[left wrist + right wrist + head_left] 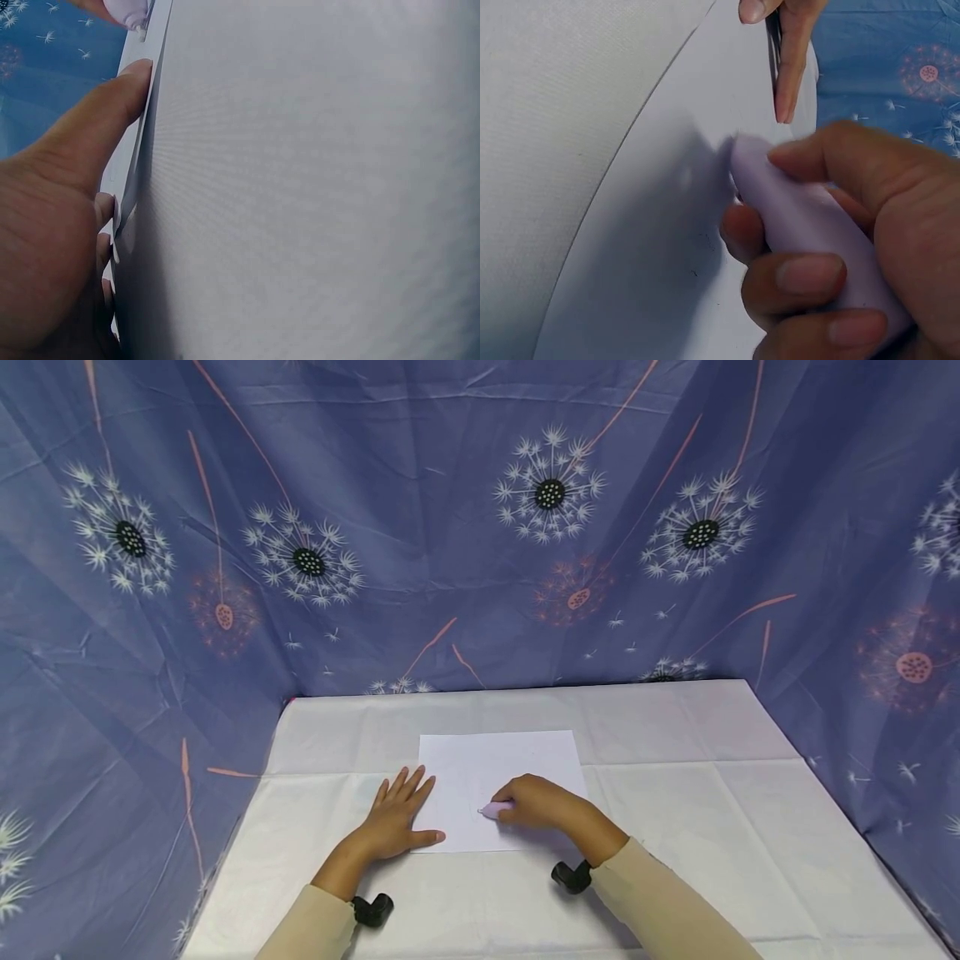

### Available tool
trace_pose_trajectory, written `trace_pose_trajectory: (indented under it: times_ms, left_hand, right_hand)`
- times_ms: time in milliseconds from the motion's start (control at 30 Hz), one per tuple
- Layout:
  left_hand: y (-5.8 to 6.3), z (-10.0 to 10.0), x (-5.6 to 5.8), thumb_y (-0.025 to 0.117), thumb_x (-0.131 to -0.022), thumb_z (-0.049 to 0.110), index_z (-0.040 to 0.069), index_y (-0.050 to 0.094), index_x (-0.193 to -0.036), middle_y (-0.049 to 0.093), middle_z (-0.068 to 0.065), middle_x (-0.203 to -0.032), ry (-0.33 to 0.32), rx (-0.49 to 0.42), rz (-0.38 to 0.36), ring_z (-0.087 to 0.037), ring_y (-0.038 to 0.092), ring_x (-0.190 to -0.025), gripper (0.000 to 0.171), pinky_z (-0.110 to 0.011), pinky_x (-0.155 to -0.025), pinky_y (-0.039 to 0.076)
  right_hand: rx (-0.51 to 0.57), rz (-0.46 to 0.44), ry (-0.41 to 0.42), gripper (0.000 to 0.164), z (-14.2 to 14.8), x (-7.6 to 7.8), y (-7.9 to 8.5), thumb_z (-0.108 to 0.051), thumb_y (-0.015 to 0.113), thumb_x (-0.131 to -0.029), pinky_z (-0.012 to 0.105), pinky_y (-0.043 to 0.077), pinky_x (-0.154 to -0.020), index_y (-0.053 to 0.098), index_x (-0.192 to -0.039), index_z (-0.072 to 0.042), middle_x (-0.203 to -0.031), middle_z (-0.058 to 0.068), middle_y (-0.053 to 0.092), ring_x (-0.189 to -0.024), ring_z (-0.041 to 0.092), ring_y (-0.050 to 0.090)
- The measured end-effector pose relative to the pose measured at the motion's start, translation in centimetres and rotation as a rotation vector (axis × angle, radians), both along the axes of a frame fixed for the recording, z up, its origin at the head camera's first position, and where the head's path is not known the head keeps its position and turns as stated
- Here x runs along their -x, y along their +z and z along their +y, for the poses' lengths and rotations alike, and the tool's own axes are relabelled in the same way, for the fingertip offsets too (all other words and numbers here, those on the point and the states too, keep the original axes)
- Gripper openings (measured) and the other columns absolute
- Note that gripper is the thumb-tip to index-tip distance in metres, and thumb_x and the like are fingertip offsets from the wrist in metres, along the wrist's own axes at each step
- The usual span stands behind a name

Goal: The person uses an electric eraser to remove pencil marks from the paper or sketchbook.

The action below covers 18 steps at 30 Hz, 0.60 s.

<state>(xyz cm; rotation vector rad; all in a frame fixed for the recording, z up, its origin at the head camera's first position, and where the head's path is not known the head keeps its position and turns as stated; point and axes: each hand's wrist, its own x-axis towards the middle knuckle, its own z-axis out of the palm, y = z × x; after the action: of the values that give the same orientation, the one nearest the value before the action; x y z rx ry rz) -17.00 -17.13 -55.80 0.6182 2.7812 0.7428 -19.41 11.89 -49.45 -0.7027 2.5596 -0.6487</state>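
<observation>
A white sheet of paper (457,760) lies flat on the cloth-covered table. My left hand (393,827) rests with spread, straight fingers across its left edge; the left wrist view shows the thumb (112,105) stretched out along the sheet. Over the middle of the paper, my right hand (543,802) grips a chunky lilac hand-held tool (802,214) with a narrow tip pointing left and down. Thumb and curled fingers wrap its body in the right wrist view. The tip is close to the paper; contact cannot be told. A few tiny dark specks lie on the sheet there.
A white creased cloth (675,827) covers the table around the paper. Blue curtains with dandelion prints (420,527) hang behind and at both sides. Black wrist-worn devices (372,910) sit on both forearms.
</observation>
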Motion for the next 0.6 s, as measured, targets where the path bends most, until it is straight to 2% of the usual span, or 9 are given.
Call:
trace_pose_trajectory:
  times_ms: [100, 233, 367, 600]
  left_hand:
    - [0.14, -0.02, -0.04, 0.069, -0.087, 0.06, 0.015, 0.025, -0.162, 0.01, -0.009, -0.172, -0.006, 0.007, -0.005, -0.038, 0.001, -0.159, 0.098, -0.062, -0.125, -0.003]
    - [0.67, 0.02, -0.06, 0.071, -0.087, 0.057, 0.012, 0.028, -0.161, 0.013, -0.013, -0.171, -0.01, 0.008, -0.018, -0.041, 0.003, -0.159, 0.097, -0.064, -0.125, -0.001]
    - [0.99, 0.09, -0.09, 0.071, -0.087, 0.058, 0.012, 0.029, -0.161, 0.014, -0.013, -0.171, -0.004, 0.018, -0.029, -0.04, 0.004, -0.159, 0.096, -0.064, -0.125, -0.001]
    - [0.58, 0.1, -0.21, 0.072, -0.087, 0.056, 0.011, 0.028, -0.161, 0.014, -0.014, -0.171, -0.007, -0.015, -0.004, -0.041, 0.003, -0.158, 0.097, -0.064, -0.124, -0.002]
  right_hand:
    - [-0.01, -0.006, 0.022, 0.02, 0.05, 0.05, 0.01, -0.021, 0.07, -0.093, 0.035, 0.051, -0.089, 0.08, -0.111, -0.017, -0.106, -0.005, 0.076, -0.092, 0.011, 0.061]
    - [-0.027, 0.033, 0.014, 0.022, 0.11, 0.1, 0.04, -0.019, 0.07, -0.093, 0.039, 0.053, -0.095, 0.078, -0.113, -0.016, -0.111, -0.002, 0.076, -0.101, 0.016, 0.067]
    - [-0.036, 0.073, -0.03, 0.022, 0.08, 0.31, -0.04, -0.018, 0.07, -0.094, 0.045, 0.052, -0.101, 0.077, -0.114, -0.013, -0.113, 0.002, 0.076, -0.108, 0.024, 0.069]
    - [-0.035, 0.112, -0.122, 0.027, -0.14, 0.93, -0.38, -0.02, 0.07, -0.095, 0.046, 0.05, -0.105, 0.074, -0.119, -0.009, -0.115, 0.006, 0.076, -0.114, 0.028, 0.067]
